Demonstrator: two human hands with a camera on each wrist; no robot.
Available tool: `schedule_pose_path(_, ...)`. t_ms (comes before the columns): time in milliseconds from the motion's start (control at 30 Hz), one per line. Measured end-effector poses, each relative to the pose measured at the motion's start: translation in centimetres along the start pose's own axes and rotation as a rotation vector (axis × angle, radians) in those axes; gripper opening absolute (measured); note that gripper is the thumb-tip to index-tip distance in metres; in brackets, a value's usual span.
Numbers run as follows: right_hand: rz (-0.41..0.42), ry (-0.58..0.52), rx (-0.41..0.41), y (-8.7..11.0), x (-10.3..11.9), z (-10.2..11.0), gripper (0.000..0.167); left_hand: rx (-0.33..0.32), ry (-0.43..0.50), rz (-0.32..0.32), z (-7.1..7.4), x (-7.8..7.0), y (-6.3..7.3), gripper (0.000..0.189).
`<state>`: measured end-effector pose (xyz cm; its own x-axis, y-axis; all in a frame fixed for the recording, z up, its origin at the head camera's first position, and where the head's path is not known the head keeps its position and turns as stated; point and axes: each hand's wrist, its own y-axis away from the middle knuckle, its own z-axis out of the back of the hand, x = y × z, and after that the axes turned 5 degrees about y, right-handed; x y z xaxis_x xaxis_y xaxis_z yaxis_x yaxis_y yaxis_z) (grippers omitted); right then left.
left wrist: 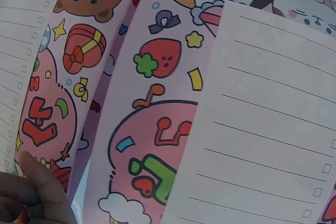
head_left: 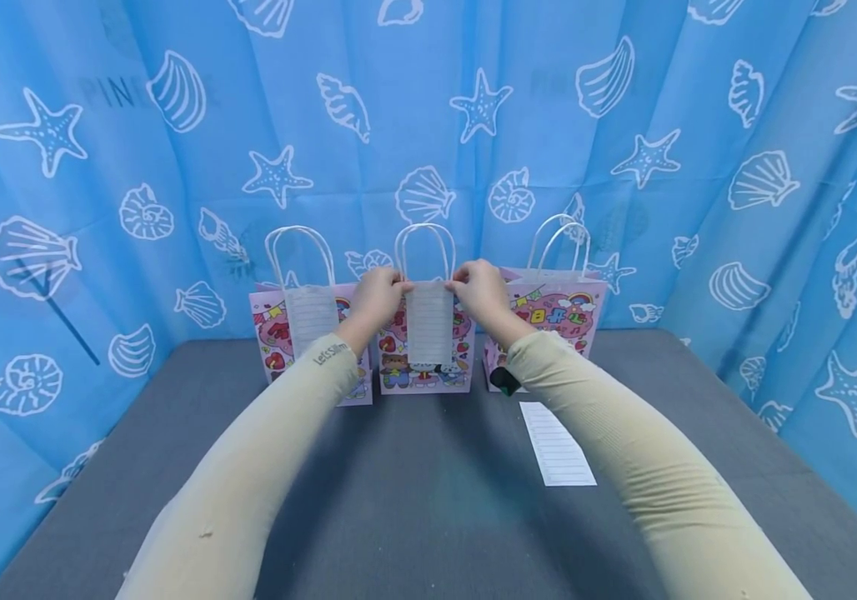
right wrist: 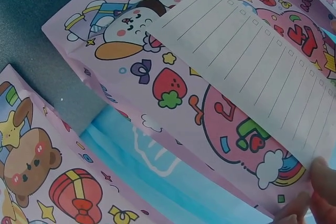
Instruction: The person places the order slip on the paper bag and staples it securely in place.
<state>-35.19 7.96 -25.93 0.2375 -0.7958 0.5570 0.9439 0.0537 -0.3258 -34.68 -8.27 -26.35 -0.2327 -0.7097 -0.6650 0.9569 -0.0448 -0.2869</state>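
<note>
A white lined paper slip (head_left: 430,325) hangs over the front of the middle pink cartoon gift bag (head_left: 425,385), just under its white handle (head_left: 426,227). My left hand (head_left: 378,297) pinches the slip's top left corner at the bag's top edge. At the opposite top corner, my right hand (head_left: 479,292) pinches the slip. In the right wrist view the right thumb (right wrist: 321,177) lies on the corner, with fingers by the bag's edge. Little of the left hand (left wrist: 44,195) shows in the left wrist view, and its fingertips there are partly hidden.
The left gift bag (head_left: 357,392) carries a similar slip (head_left: 312,315) below its handle. A third gift bag (head_left: 589,300) stands at the right, partly behind my right arm. Another lined slip (head_left: 558,446) lies on the grey table (head_left: 428,517). A blue shell-print curtain (head_left: 398,125) hangs behind.
</note>
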Motion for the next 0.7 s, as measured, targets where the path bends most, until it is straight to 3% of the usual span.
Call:
schedule_pose_path(333, 0.011, -0.060, 0.013, 0.5, -0.1, 0.7, 0.038, -0.024, -0.026, 0.016, -0.4, -0.1, 0.0, 0.024)
schedule_pose_path(700, 0.138, -0.085, -0.105, 3.5, -1.7, 4.8, 0.026, -0.031, -0.025, 0.016, -0.2, 0.0, 0.1, 0.025)
